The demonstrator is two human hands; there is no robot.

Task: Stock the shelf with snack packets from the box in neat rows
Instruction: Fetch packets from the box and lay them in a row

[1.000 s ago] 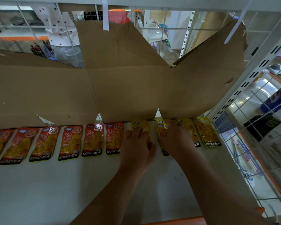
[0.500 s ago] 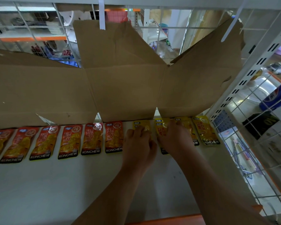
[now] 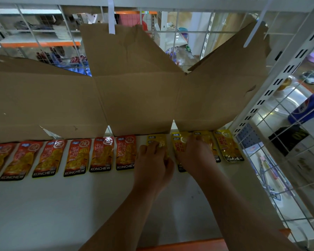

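A row of flat snack packets lies along the back of the white shelf (image 3: pixel 62 211). Several red KONCHEW packets (image 3: pixel 101 154) fill the left part, and several yellow packets (image 3: pixel 227 147) fill the right part. My left hand (image 3: pixel 152 163) rests on a yellow packet (image 3: pixel 156 140) just right of the last red one, fingers bent over it. My right hand (image 3: pixel 194 154) lies on the neighbouring yellow packets (image 3: pixel 179 144), covering most of them. The hands sit side by side, almost touching.
Flattened brown cardboard (image 3: pixel 134 87) stands against the wire back grid behind the row. A white slotted upright (image 3: pixel 272 87) and wire side panel (image 3: pixel 288 160) close the right end. The shelf's orange front edge (image 3: pixel 179 244) runs below my arms.
Both hands have stayed on the yellow packets with only slight finger shifts. The view has dipped a little.
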